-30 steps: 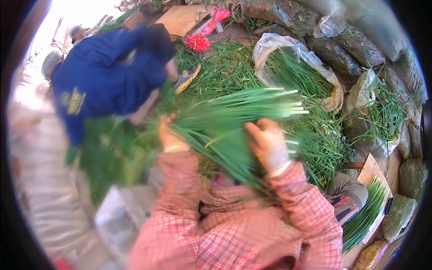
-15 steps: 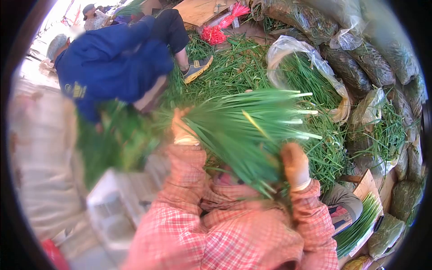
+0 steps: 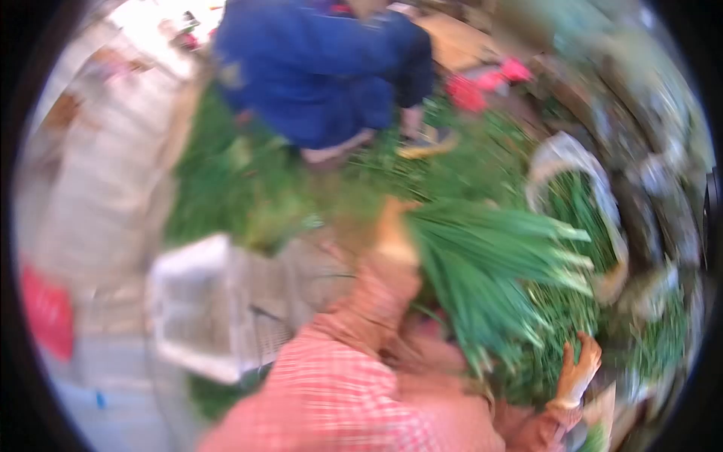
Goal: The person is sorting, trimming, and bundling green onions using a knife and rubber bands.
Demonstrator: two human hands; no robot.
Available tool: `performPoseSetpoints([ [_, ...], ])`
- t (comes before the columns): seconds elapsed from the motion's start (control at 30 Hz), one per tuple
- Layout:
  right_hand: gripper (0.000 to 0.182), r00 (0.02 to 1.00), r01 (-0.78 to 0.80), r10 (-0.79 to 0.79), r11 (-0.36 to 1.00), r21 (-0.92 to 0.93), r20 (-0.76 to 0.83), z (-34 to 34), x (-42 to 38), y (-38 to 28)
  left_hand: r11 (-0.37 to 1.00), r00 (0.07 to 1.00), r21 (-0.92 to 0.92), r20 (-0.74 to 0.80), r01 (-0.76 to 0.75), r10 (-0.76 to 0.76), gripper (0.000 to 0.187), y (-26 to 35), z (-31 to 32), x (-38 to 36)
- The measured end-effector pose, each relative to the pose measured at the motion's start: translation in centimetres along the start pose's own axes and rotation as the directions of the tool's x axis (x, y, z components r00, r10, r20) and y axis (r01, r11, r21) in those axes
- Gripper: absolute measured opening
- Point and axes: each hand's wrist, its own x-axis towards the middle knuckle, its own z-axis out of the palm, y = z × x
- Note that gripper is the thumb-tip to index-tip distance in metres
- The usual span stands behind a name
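Fingers (image 3: 393, 226) of the left hand (image 3: 392, 233) close around a bunch of green stalks (image 3: 489, 264) fanning rightward from them (blurred); the right hand (image 3: 576, 373), fingers spread, presses loose greens (image 3: 542, 369) below. Beyond, a person in blue (image 3: 331, 68) crouches.

Floor (image 3: 113, 392) w/ loose greens (image 3: 218, 196), crate (image 3: 203, 301)
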Motion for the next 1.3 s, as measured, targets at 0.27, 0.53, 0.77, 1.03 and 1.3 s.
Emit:
performPoseSetpoints([
  [0.27, 0.046, 0.975, -0.221, 0.174, 0.814, 0.538, 0.136, 6.4, 7.0, -14.9, 0.947, 0.999, -0.320, 0.018, -0.020, 0.027, 0.039, 4.7, 8.4, -7.0],
  [0.53, 0.025, 0.948, -0.281, 0.279, 0.509, 0.814, 0.152, 8.3, 5.6, -9.6, 0.982, 0.982, -0.152, 0.137, -0.112, 0.133, 0.042, 8.7, 14.5, -12.4],
  [0.77, 0.038, 0.977, -0.081, 0.199, 0.674, 0.734, -0.075, 9.5, 4.0, -12.1, 0.942, 0.991, -0.334, 0.109, -0.038, 0.079, 0.041, 5.2, 12.4, -9.1],
  [1.03, 0.014, 0.919, -0.218, 0.386, 0.326, 0.920, 0.081, 7.6, 5.0, -13.7, 0.950, 0.993, -0.295, 0.095, 0.101, -0.076, 0.039, 6.6, 8.8, -9.5],
  [1.3, 0.012, 0.984, 0.167, -0.138, 0.934, 0.315, -0.113, 12.0, 1.7, -4.5, 0.955, 0.997, -0.285, 0.028, 0.082, -0.077, 0.032, 3.8, 7.2, -10.6],
])
